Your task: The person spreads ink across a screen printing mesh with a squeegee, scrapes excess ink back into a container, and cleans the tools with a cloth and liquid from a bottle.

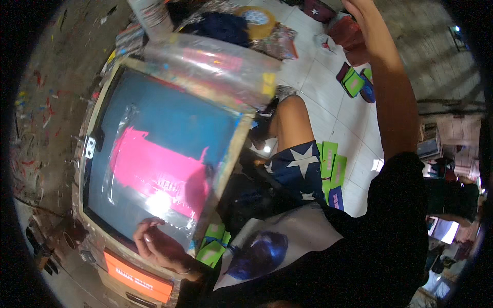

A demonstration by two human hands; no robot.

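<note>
A wooden screen-printing frame (236,136) with blue mesh (169,105) lies at the left. Bright pink ink (154,167) is spread over the middle of its mesh, with ragged edges and a glare spot beside it. Over the frame's near edge is my left hand (149,241), fingers loosely bent and apart, nothing visible in them. Whether it touches the frame I cannot tell. My right arm reaches up and away to the top edge, where only the start of my right hand (353,4) shows; its fingers are cut off.
Clear plastic sheeting (215,59) lies along the frame's far side, near a roll of tape (255,19). An orange printed piece (137,275) rests below the frame. Green pieces (334,167) lie on white floor tiles (336,105) beside my leg. Another person (452,197) is at the far right.
</note>
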